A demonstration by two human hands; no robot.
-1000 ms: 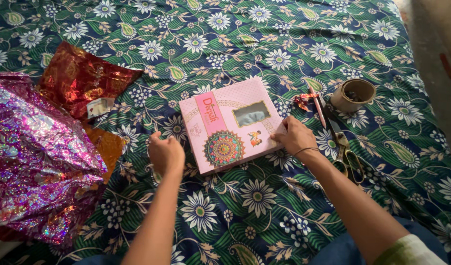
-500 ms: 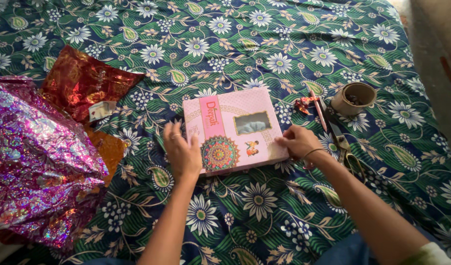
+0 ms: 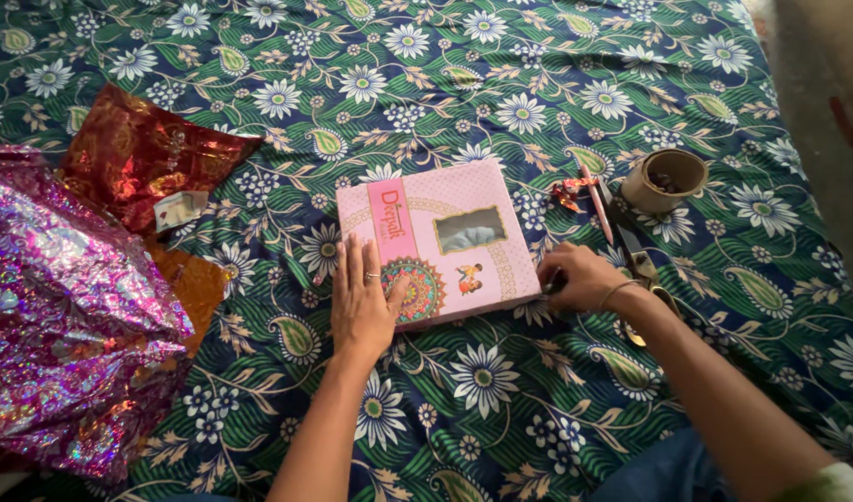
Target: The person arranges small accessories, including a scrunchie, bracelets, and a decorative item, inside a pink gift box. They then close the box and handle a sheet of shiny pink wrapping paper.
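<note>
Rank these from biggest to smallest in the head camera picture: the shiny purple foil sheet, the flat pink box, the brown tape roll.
1. Shiny purple foil sheet, though it lies nearer the camera.
2. Flat pink box.
3. Brown tape roll.

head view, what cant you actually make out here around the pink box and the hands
- Head view: the right hand covers most of the scissors, so whether its fingers grip them is unclear.
- What lies behind the window of the pink box is too small to tell.
- The left hand hides the box's near left corner.
- Contents of the tape roll are dark.
- The purple foil is cut off by the left edge.
</note>
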